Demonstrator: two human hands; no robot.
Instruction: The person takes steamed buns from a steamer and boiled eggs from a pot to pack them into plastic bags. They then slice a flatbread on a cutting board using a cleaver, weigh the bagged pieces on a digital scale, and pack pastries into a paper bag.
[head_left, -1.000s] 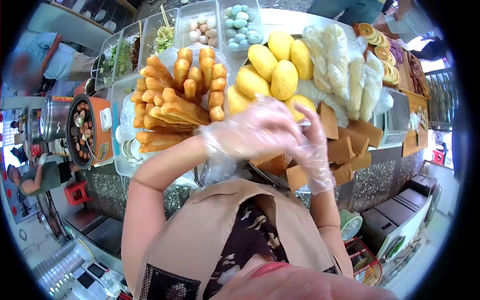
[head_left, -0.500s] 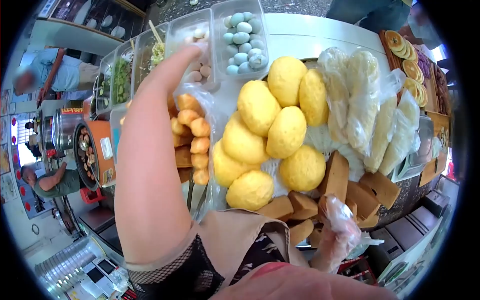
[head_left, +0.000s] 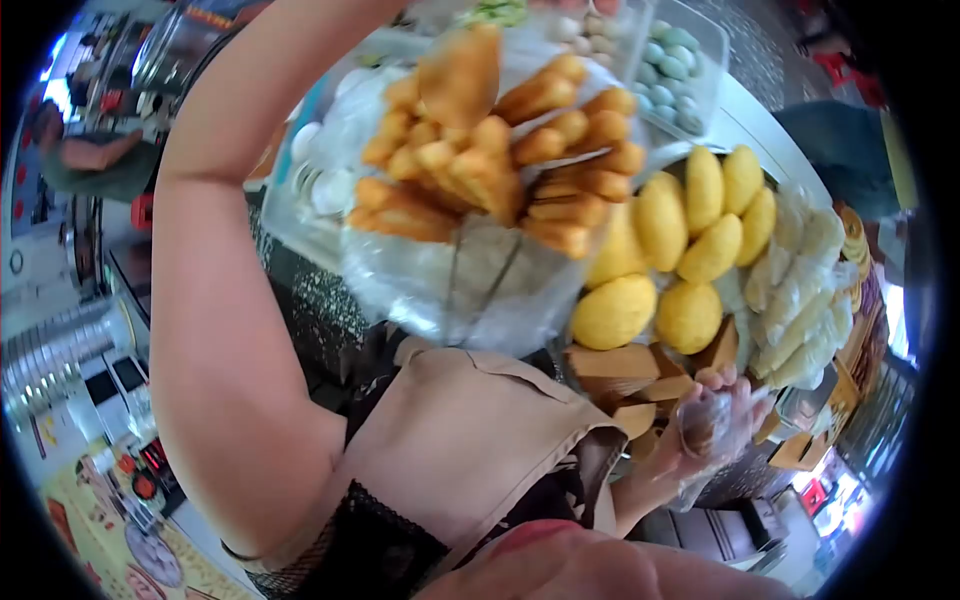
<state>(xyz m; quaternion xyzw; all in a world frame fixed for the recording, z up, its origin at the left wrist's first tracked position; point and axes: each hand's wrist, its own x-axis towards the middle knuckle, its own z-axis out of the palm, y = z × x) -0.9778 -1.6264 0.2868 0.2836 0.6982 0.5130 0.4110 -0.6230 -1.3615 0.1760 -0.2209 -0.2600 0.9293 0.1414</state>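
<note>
My left arm reaches up past the fried dough sticks, and its hand is out of view beyond the top edge. At the lower right my right hand has its fingers curled round a crinkled clear plastic bag. A brownish round shape shows through the plastic; I cannot tell what it is. Just left of that hand lie brown cut blocks. Yellow round buns are piled above them. The dough sticks lie on clear plastic sheeting, with dark tongs nearby.
Blue-green eggs fill a clear tub at the top, beside paler eggs. Bagged pale food lies on the right. White round items are left of the dough sticks. One person stands at far left, another across the counter.
My view has swung left, bringing the dough sticks to the middle. My left hand has gone from the egg tub out of the top of view. My right hand has risen slightly.
</note>
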